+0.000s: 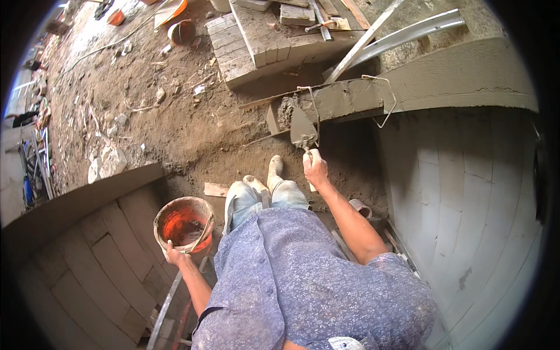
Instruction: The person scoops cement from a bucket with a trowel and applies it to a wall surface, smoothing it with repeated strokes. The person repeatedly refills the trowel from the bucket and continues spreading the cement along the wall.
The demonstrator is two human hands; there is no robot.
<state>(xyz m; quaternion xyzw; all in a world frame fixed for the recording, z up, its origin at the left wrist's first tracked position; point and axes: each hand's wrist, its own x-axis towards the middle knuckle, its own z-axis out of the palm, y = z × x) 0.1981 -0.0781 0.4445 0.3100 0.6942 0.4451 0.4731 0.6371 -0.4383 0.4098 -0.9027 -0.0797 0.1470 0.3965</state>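
My right hand (315,167) is closed round the handle of a trowel (303,125), whose grey blade points away from me and carries some wet mortar. The blade lies over the left end of a mortar-topped wall edge (350,98), beside a rough lump of mortar (287,108). Thin wire clamps (317,111) straddle that edge. At my left, my left hand (173,254) grips the near rim of an orange bucket (199,250), crusted with mortar outside. Some dark mortar (188,232) lies inside it.
Block walls rise on the left (87,262) and right (455,192). Ahead stand stacked blocks (233,49), with a metal channel (408,38) leaning nearby. Another bucket (182,32) lies on the dirt floor (146,87), which holds rubble. A wood piece (216,189) is near my boots (275,169).
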